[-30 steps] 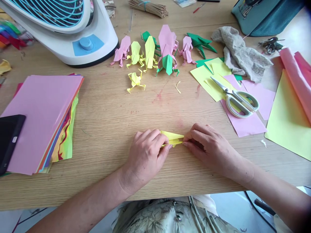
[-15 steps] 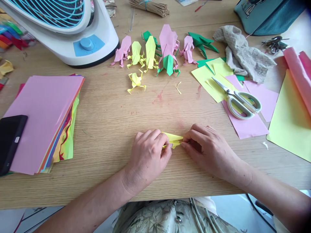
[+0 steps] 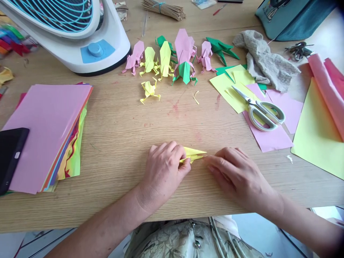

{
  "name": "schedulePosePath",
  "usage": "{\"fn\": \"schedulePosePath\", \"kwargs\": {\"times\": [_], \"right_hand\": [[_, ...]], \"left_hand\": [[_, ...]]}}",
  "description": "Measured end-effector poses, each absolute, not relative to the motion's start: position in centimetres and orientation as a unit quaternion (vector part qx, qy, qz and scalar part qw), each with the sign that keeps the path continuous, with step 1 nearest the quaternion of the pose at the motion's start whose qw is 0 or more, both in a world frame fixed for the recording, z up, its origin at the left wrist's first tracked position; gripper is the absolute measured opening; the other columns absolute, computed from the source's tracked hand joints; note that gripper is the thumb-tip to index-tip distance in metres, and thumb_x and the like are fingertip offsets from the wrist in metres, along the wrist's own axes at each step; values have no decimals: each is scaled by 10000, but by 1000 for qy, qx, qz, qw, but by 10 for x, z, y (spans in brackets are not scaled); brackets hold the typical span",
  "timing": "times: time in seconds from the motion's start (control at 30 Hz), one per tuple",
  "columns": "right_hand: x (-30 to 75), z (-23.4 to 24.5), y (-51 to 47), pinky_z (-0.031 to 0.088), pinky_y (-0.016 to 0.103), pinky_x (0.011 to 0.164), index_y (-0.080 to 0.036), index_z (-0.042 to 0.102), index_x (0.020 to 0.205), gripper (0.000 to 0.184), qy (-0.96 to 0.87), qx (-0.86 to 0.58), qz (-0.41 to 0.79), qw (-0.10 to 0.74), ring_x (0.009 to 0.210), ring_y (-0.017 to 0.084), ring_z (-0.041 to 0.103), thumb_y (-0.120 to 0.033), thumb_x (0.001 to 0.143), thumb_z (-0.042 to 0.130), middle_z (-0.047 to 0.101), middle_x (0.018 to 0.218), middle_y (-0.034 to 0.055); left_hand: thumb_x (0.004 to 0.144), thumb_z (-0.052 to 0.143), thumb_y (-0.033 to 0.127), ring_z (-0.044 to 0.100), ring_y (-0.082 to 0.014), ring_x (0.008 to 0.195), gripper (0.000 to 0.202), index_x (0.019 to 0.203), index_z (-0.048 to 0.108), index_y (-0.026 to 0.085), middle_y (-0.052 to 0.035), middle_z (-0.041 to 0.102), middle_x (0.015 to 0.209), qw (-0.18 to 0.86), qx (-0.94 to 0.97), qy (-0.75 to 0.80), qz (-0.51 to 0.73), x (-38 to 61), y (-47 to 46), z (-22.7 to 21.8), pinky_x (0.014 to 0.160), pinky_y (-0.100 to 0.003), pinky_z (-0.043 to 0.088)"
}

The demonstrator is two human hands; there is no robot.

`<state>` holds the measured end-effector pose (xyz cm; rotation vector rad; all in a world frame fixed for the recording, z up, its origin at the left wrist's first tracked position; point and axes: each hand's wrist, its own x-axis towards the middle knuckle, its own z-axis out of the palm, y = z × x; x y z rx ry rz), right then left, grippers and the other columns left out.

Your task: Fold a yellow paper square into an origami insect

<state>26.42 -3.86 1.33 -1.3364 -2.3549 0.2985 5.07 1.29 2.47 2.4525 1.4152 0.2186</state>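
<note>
A folded piece of yellow paper [image 3: 191,152] lies near the front of the table, with two narrow points aimed to the right. My left hand [image 3: 168,172] pinches its left end between thumb and fingers, covering that part. Just right of the points, my right hand [image 3: 233,175] has its fingers curled together at the lower tip. Both tips show outside these fingers, and I cannot tell whether they touch the paper. Farther back sits a small yellow origami frog [image 3: 149,91], with several pink, yellow and green origami frogs [image 3: 165,59] behind it.
Scissors [image 3: 264,111] lie on yellow and pink paper pieces [image 3: 271,138] at right, beside a grey cloth [image 3: 264,59]. A paper stack [image 3: 51,122] carrying a phone [image 3: 12,157] is at left. A white fan [image 3: 107,39] and a stick bundle [image 3: 163,9] stand behind.
My right hand has moved slightly right and toward me, off the paper's points, which now show more fully. My left hand keeps its pinch. The view has shifted slightly.
</note>
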Motion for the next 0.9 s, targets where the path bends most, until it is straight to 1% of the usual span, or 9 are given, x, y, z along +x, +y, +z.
{"fn": "schedulePosePath", "kwargs": {"times": [0.03,0.1,0.2,0.33,0.63,0.9], "right_hand": [[265,12,-43,377,347,706,-151,573,1226,270,-860,-464,88,194,758,197,476,-141,967,498,562,886,69],[264,11,-48,375,361,707,-142,535,1319,355,-877,-444,54,173,758,207,468,-135,966,495,567,882,74],[260,10,-49,371,366,700,-140,523,1363,388,-879,-451,22,150,749,209,464,-163,976,503,571,864,69],[256,11,-48,365,365,688,-148,549,1357,377,-876,-463,11,134,737,208,462,-205,987,510,566,834,59],[256,11,-49,360,371,674,-94,601,1301,349,-876,-458,13,148,723,208,461,-202,976,533,566,808,61],[255,11,-48,373,364,670,-82,585,1307,352,-874,-461,6,153,730,203,477,-218,991,511,590,812,63]], "left_hand": [[870,568,196,563,-177,789,100,773,549,211,18,640,827,149,854,492,77,50,13,24,698,-340,303],[875,565,202,564,-177,788,102,774,550,209,15,640,828,149,856,490,78,50,13,24,695,-338,303],[887,559,205,562,-173,776,116,772,547,207,15,638,818,152,856,486,85,49,13,24,693,-334,305],[904,564,226,557,-171,759,147,760,540,205,14,633,794,150,858,483,93,49,13,24,689,-330,304],[912,567,227,560,-176,763,171,748,525,203,6,632,795,149,859,482,87,50,14,26,702,-333,318],[915,552,232,564,-181,775,169,751,523,203,6,633,802,147,858,485,83,50,13,25,698,-336,320]]}}
